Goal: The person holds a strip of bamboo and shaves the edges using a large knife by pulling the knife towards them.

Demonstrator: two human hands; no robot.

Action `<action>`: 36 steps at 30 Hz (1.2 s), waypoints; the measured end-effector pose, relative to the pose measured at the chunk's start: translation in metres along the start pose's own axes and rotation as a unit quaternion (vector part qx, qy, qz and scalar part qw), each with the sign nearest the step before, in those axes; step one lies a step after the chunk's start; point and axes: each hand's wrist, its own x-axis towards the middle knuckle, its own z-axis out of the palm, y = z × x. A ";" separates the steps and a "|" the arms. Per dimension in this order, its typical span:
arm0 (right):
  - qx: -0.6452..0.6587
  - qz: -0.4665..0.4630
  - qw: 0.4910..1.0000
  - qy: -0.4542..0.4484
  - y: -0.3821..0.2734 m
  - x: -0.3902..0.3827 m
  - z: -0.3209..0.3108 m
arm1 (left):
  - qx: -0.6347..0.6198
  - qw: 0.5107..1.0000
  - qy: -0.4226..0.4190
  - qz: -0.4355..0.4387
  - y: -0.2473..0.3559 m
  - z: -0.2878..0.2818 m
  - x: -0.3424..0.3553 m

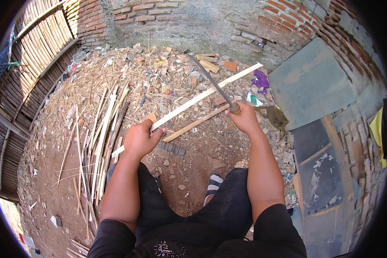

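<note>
My left hand (139, 139) is closed round a long, pale bamboo strip (189, 103), which slants up to the right in front of me. In my right hand (245, 117) is the handle of a machete (208, 77) with a long, dark, narrow blade that bends at its tip. The blade points away to the upper left and crosses the strip toward its far end. Whether its edge bites into the strip I cannot tell. Below them a shorter brownish stick (195, 123) lies slanted, its upper end close to my right hand.
Several long bamboo strips (101, 142) lie piled on the dirt at my left. Rubble and straw (133, 77) spread toward a brick wall (172, 21). Grey boards (309, 81) lean at the right, near a purple cloth (260, 81). A bamboo fence (34, 56) stands left.
</note>
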 end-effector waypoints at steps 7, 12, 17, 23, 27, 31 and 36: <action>-0.096 -0.130 0.980 -0.119 -0.048 -0.017 0.026 | -0.012 1.000 -0.019 -0.020 0.008 0.003 -0.002; -0.132 -0.173 0.961 -0.171 -0.052 -0.015 0.019 | 0.006 1.000 -0.021 0.008 -0.008 0.002 -0.003; -0.014 0.017 0.999 -0.047 -0.004 0.000 -0.005 | 0.026 1.000 -0.015 -0.004 -0.004 -0.009 0.002; -0.043 -0.027 0.997 -0.056 -0.003 -0.001 0.004 | 0.031 0.998 -0.049 -0.011 0.004 -0.003 0.001; -0.108 -0.140 0.975 -0.132 -0.044 -0.014 0.024 | 0.020 0.998 -0.057 -0.017 0.004 -0.001 -0.001; -0.115 -0.177 0.964 -0.162 -0.051 -0.017 0.026 | 0.016 0.998 -0.057 -0.011 -0.002 -0.001 -0.002; -0.028 -0.023 0.998 -0.057 -0.004 0.000 0.003 | 0.019 0.998 -0.051 -0.027 0.003 -0.011 0.002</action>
